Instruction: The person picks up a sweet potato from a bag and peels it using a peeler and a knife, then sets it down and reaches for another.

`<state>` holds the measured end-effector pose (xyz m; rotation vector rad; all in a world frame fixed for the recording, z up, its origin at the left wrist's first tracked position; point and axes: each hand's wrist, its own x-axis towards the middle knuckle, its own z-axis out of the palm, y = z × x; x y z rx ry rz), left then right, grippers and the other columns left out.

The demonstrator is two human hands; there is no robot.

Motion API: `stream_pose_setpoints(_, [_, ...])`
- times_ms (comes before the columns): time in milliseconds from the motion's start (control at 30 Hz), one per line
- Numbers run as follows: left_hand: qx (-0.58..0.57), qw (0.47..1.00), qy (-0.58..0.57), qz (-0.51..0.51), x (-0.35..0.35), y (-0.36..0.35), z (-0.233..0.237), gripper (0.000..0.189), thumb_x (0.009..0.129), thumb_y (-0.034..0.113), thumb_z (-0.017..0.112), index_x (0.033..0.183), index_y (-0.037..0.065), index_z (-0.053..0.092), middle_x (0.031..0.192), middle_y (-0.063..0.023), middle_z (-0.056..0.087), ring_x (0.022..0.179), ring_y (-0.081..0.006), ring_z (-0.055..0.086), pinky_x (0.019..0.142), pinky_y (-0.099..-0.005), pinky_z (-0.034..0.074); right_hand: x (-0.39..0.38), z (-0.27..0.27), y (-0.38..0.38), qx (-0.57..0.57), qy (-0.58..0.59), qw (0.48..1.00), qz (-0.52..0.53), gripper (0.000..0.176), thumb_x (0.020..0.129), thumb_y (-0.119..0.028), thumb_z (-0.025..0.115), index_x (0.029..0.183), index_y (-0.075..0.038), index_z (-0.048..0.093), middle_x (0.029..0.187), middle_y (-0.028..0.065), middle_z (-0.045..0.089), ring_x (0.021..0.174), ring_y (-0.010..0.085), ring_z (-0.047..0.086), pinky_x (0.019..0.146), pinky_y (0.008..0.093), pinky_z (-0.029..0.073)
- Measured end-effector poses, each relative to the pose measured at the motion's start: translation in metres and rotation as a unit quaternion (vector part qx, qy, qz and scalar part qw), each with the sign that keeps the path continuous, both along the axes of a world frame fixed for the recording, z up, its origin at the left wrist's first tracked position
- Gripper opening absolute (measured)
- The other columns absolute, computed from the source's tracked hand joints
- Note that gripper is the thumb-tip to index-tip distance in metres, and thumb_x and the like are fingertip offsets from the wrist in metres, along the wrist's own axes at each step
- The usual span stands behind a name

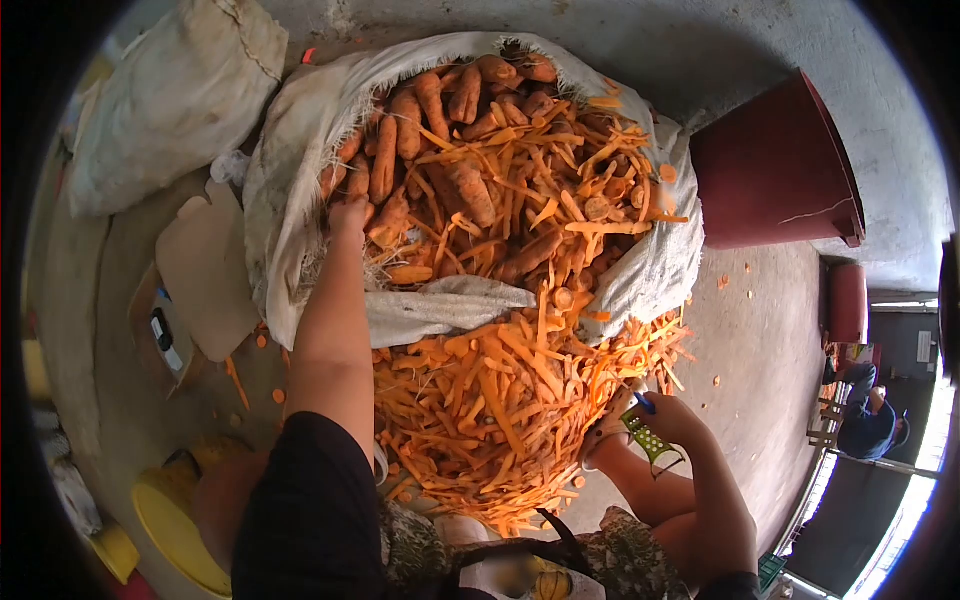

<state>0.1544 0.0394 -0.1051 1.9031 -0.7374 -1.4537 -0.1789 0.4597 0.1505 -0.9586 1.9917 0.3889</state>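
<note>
A large white woven sack lies open in front of me, full of whole carrots and cut orange strips. My left hand reaches over its near left side, fingers curled on a carrot and partly hidden. Lower right, my right hand is closed around a green, hole-studded peeler with a blue part at the grip. Between my legs, a big heap of carrot strips and peelings spreads below the sack's edge, near the peeler.
A dark red tub stands right of the sack, against the wall. Left are another stuffed sack, a cardboard piece and a yellow basin. Carrot bits dot the floor. A person in blue sits far right.
</note>
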Motion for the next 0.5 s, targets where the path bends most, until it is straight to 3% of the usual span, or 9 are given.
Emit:
stream_pose_setpoints(233, [-0.032,0.984,-0.174,-0.001,-0.017,0.006,0.036,0.043,0.078,0.028,0.061,0.105,-0.003,0.05,0.102,-0.0153,0.056,0.089,-0.0274,0.056,0.075,-0.0388,0.048,-0.001,0.0,-0.01,0.003,0.02,1.0,0.015,0.019,0.075,-0.02,0.055,0.088,-0.006,0.056,0.076,0.0156,0.059,0.071,0.0299,0.058,0.064,0.0384,0.043])
stream_pose_setpoints(333, [-0.195,0.942,-0.271,0.034,-0.01,0.008,0.052,0.035,0.077,0.026,0.062,0.095,-0.004,0.054,0.088,-0.013,0.059,0.073,-0.0239,0.059,0.068,-0.035,0.048,0.01,0.013,-0.018,-0.029,0.008,0.999,0.027,0.021,0.075,-0.021,0.055,0.089,-0.006,0.054,0.08,0.016,0.059,0.076,0.0309,0.057,0.066,0.0388,0.042])
stream_pose_setpoints(367, [-0.198,0.941,-0.271,0.037,-0.006,0.007,0.054,0.035,0.077,0.026,0.062,0.095,-0.004,0.054,0.088,-0.013,0.059,0.073,-0.0239,0.059,0.068,-0.035,0.048,0.01,0.014,-0.017,-0.034,0.008,0.999,0.029,0.021,0.075,-0.021,0.055,0.089,-0.006,0.054,0.08,0.016,0.059,0.076,0.0309,0.057,0.066,0.0388,0.042])
stream_pose_setpoints(433, [-0.389,0.912,-0.118,0.05,0.0,0.01,0.075,0.032,0.078,0.024,0.061,0.093,-0.003,0.054,0.085,-0.01,0.059,0.074,-0.0185,0.057,0.067,-0.0341,0.048,0.012,0.015,-0.012,-0.052,0.023,0.997,0.05,0.022,0.075,-0.023,0.055,0.089,-0.006,0.054,0.079,0.0165,0.059,0.075,0.031,0.057,0.066,0.0387,0.042])
stream_pose_setpoints(467, [-0.37,0.927,-0.045,0.04,0.002,0.015,0.086,0.032,0.08,0.025,0.059,0.097,-0.001,0.053,0.085,-0.0079,0.058,0.075,-0.0142,0.055,0.069,-0.0324,0.048,0.014,0.018,-0.011,-0.06,0.022,0.996,0.053,0.022,0.075,-0.023,0.055,0.089,-0.006,0.054,0.079,0.0165,0.059,0.075,0.031,0.057,0.066,0.0387,0.042])
stream_pose_setpoints(500, [-0.38,0.923,-0.047,0.044,-0.001,0.027,0.112,0.032,0.08,0.025,0.059,0.097,-0.001,0.053,0.085,-0.0079,0.058,0.075,-0.0142,0.055,0.069,-0.0324,0.048,0.017,0.022,-0.011,-0.06,0.028,0.996,0.058,0.024,0.076,-0.026,0.055,0.089,-0.006,0.054,0.079,0.0169,0.059,0.074,0.0312,0.057,0.066,0.039,0.042])
